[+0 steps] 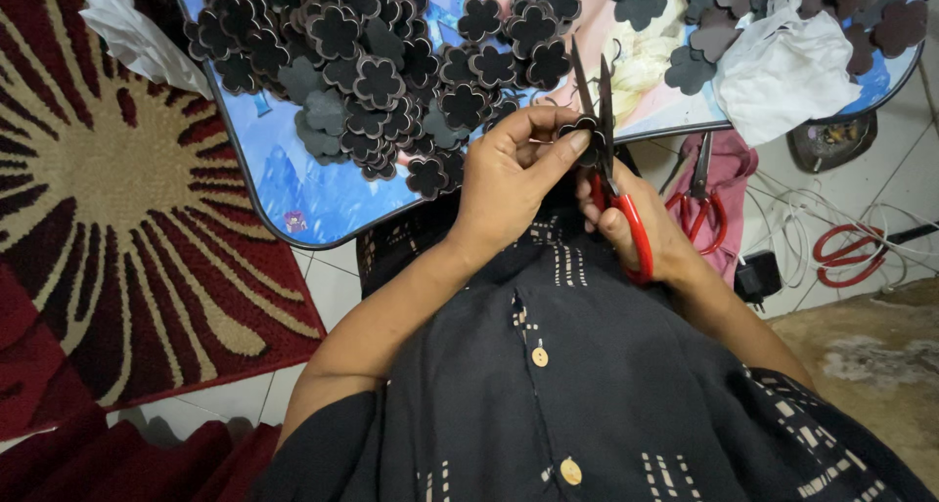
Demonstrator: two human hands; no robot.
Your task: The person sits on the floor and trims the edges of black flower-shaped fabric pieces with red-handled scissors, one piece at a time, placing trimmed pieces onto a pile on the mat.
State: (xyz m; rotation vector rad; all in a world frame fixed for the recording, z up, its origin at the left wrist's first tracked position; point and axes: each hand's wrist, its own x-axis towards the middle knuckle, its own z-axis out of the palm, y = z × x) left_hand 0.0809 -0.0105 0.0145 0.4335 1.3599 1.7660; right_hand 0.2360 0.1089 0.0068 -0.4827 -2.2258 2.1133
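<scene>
A: At centre frame, the left hand (509, 174) pinches a dark flower cutout (579, 129); the right hand (636, 230) grips red-handled scissors (608, 160).

B: A large pile of finished flower cutouts (362, 62) fills the tabletop (293, 184), upper left; this piece appears unfinished.

I'm looking down at a home floor set up for craft work. Beyond the fingers (548, 135) sits a low table (293, 184) with a cartoon picture top, heaped with dark flower cutouts (352, 52). Left of the fingers lies a red patterned rug (117, 189) on white floor tiles (333, 277). Right of the fingers, spare red scissors (699, 204) and white cables (831, 218) lie about.
</scene>
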